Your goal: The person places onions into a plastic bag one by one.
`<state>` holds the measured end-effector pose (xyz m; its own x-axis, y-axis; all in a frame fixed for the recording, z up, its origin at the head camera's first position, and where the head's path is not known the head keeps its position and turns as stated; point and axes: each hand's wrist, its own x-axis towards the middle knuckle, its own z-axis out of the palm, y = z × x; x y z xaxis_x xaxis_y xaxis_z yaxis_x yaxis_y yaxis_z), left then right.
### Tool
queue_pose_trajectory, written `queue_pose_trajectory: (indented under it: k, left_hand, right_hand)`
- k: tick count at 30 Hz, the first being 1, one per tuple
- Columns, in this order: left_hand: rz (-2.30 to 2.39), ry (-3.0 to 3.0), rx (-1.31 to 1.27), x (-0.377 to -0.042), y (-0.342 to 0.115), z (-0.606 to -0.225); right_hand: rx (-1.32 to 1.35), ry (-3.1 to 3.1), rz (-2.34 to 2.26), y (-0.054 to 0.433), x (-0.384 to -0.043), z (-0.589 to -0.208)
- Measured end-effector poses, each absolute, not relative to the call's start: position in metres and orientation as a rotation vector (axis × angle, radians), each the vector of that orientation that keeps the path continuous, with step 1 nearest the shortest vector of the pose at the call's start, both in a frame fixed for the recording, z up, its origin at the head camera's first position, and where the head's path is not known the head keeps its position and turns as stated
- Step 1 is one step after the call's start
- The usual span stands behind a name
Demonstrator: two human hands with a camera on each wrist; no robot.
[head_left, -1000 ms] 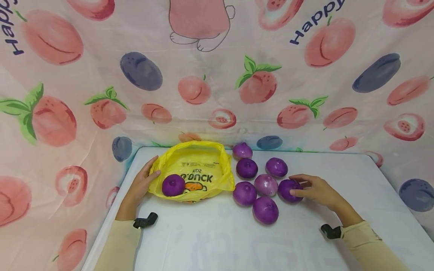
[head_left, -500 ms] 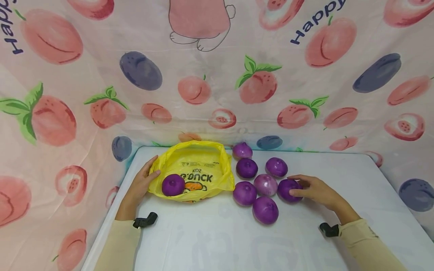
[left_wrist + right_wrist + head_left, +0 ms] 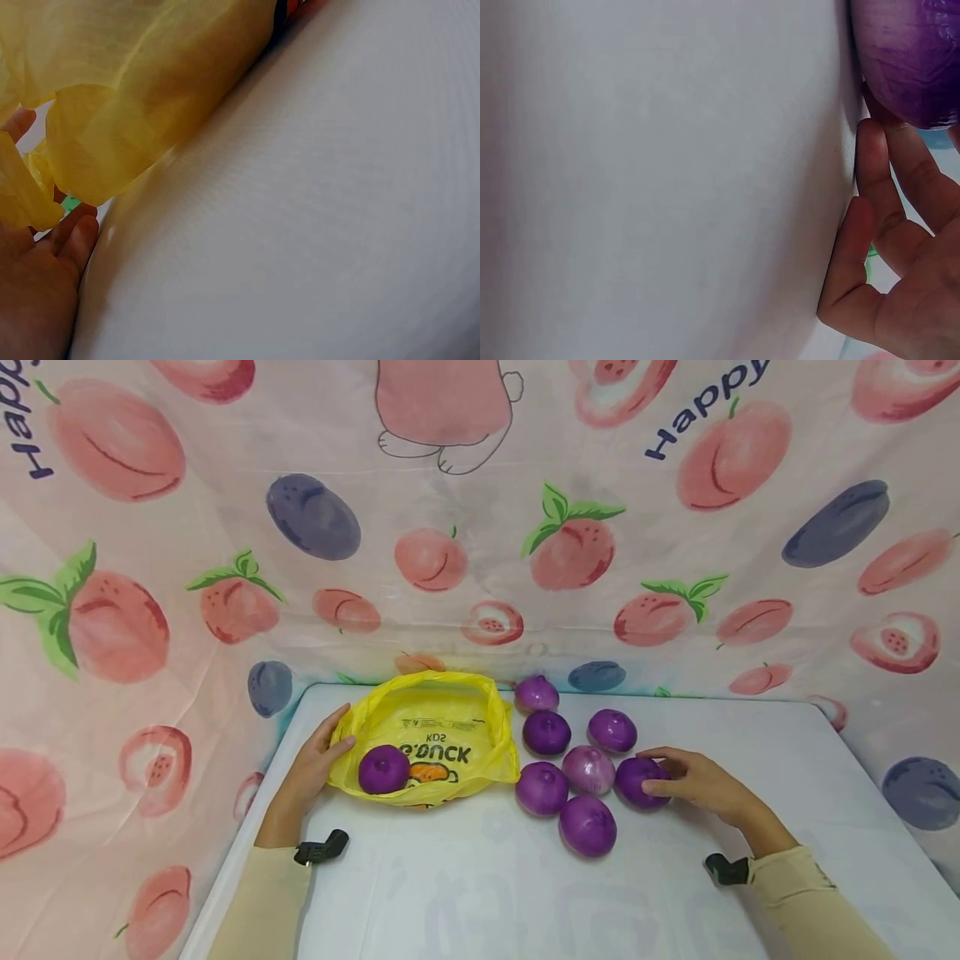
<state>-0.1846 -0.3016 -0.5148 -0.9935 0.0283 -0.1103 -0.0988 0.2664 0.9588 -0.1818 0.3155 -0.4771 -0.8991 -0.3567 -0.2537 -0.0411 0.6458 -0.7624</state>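
Note:
At the bag's left side, my left hand (image 3: 306, 772) grips the edge of a yellow plastic bag (image 3: 501, 747). The bag lies with its wide mouth spread, and one red onion (image 3: 384, 770) rests inside near the front left. In the left wrist view, folds of yellow plastic (image 3: 112, 139) pass between the thumb and the fingers (image 3: 79, 236). My right hand (image 3: 707, 783) holds the rightmost onion (image 3: 632, 783) of the group, thumb on its near side and fingers reaching behind it. The right wrist view has that onion (image 3: 911, 56) low at the tabletop, the other fingers (image 3: 874, 154) extended beside it.
Between bag and right hand several more purple onions cluster, including a pale one (image 3: 588, 769), a front one (image 3: 588, 827) and one at the back edge (image 3: 536, 693). A white table (image 3: 420, 893) lies beneath, with a fruit-print curtain (image 3: 480, 527) behind and at the left.

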Motion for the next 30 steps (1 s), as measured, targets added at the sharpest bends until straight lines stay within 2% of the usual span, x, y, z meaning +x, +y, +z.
queue_pose_trajectory:
  k: [18,30]
  left_hand:
    - [1.832,2.438,-0.061,-0.186,-0.301,-0.516]
    - [1.838,2.426,-0.054,-0.187,-0.302,-0.517]
  right_hand:
    - [-0.26,2.551,-1.112,0.317,-0.18,-0.483]
    - [-0.256,2.654,-1.1,0.298,-0.184,-0.461]
